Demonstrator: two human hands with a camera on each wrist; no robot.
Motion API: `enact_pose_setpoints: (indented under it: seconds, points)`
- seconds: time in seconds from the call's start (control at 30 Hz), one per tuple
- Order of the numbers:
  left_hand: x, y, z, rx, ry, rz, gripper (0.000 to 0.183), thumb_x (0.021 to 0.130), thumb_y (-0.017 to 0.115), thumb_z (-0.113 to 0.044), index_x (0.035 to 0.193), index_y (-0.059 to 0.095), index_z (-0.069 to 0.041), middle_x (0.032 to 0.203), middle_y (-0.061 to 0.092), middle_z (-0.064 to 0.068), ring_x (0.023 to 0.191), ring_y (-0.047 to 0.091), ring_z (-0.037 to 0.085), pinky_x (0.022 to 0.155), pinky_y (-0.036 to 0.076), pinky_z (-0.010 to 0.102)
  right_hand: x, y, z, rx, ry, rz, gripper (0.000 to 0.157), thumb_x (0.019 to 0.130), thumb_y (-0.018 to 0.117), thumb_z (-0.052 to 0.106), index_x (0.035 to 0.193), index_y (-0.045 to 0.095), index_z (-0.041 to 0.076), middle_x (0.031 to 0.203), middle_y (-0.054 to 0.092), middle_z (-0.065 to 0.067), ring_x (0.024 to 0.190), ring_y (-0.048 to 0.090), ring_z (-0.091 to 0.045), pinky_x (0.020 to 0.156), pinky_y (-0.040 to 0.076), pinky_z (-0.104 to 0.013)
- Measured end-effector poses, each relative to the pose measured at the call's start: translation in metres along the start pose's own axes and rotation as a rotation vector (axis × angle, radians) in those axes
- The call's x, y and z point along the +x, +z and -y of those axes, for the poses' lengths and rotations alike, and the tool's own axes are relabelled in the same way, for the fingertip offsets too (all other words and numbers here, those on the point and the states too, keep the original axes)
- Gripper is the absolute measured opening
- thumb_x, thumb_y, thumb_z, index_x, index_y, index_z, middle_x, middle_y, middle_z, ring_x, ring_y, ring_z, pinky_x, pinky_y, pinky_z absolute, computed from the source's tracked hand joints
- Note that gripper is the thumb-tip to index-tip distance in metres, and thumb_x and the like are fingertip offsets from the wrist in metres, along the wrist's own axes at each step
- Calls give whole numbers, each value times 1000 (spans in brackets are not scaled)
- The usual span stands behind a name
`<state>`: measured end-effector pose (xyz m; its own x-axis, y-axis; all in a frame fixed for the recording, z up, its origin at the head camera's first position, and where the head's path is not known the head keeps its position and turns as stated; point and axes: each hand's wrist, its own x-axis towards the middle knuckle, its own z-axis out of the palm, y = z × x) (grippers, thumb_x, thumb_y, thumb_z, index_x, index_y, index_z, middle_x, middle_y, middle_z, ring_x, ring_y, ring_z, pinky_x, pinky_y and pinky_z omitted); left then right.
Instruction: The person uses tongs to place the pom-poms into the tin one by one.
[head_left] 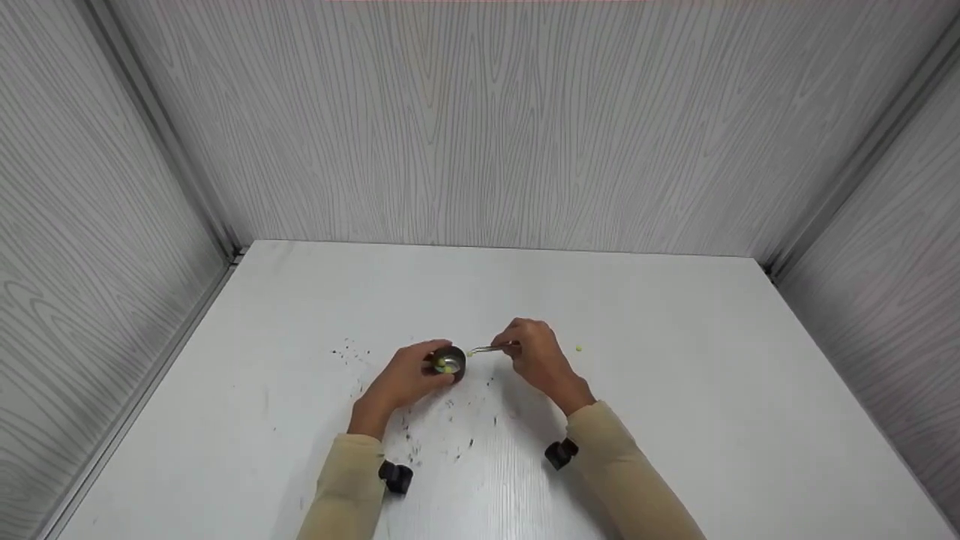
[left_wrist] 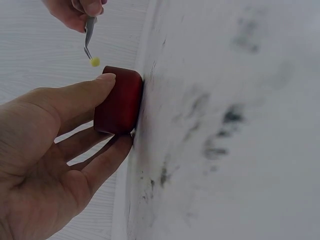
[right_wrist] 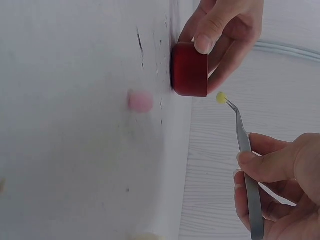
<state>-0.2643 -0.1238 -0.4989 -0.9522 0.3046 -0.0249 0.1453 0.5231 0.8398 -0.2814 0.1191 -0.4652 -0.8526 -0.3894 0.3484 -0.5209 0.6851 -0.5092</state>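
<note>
A small red cup [left_wrist: 120, 100] stands on the white table, its sides held between the thumb and fingers of my left hand [head_left: 409, 377]. Its dark rim and bright inside show in the head view, where yellow balls [head_left: 448, 370] lie in it. My right hand [head_left: 538, 358] pinches metal bent-tip tweezers [right_wrist: 251, 192] between thumb and fingers. At the tweezers' tips is a yellow ball [right_wrist: 221, 98], just off the cup's rim and apart from it. The left wrist view shows this same yellow ball [left_wrist: 95, 62] above the cup's opening.
Another yellow ball [head_left: 578, 348] lies on the table [head_left: 675, 390] to the right of my right hand. Dark smudges [head_left: 409, 435] mark the tabletop around the cup. A blurred pink patch [right_wrist: 140, 101] appears in the right wrist view. Grey wood-grain panels [head_left: 480, 127] enclose the table's back and sides.
</note>
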Motion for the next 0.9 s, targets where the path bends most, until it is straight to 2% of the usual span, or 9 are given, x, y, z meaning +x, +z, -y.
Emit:
enact_pose_setpoints:
  seconds: [0.3, 0.53, 0.9]
  points:
    - [2, 1, -1, 3, 16, 11, 57, 96, 73, -8, 149, 53, -5, 147, 58, 21, 134, 60, 40, 112, 51, 50, 0, 8, 0, 12, -4, 11, 25, 88, 69, -16, 92, 84, 4, 89, 74, -11, 88, 73, -26, 79, 64, -39]
    - [-1, 1, 1, 10, -17, -12, 56, 95, 74, -7, 147, 55, -4, 146, 59, 21, 133, 61, 39, 112, 51, 50, -1, 17, 1, 36, -8, 37, 26, 88, 67, -17, 93, 83, 4, 90, 74, -12, 89, 73, -26, 79, 64, -39]
    - [2, 1, 1, 11, 11, 3, 57, 95, 74, -7, 148, 54, -5, 145, 59, 20, 132, 62, 38, 110, 53, 49, 0, 16, -3, 8, -22, 23, 27, 89, 67, -16, 92, 83, 4, 88, 74, -10, 88, 72, -26, 78, 63, -40]
